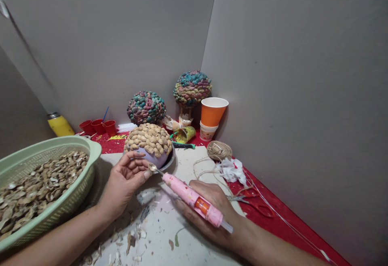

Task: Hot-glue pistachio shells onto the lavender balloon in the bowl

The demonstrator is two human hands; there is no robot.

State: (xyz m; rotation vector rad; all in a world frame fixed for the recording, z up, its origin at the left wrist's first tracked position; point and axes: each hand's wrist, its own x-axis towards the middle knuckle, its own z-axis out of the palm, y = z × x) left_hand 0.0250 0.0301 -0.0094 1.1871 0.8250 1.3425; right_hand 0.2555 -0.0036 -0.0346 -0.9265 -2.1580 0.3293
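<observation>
- From my end: left hand (125,181) has its fingers (147,174) pinched narrow on one peanut shell (152,167), just in front of the ball.
- Right hand (221,199): wrapped round the pink glue gun (182,187), nozzle (159,172) right at the shell; contact or not, I can't tell.
- Purple ball (153,160) sits in a metal bowl (173,157) on the worktop (159,233); shells cover its top, lower front bare.
- Main risk, I'd say: burnt fingertips, if the nozzle slips or glue runs off such a small shell.
- Shell could drop, since only its edge seems gripped.
- Glue might set early if placing it takes too long, giving a weak bond.
- Ball may roll in the bowl if pressed off-centre.
- Loose twine (218,150) and scissors (262,207) lie beyond the right hand; I'd watch for a snag if that arm swings outward.
</observation>
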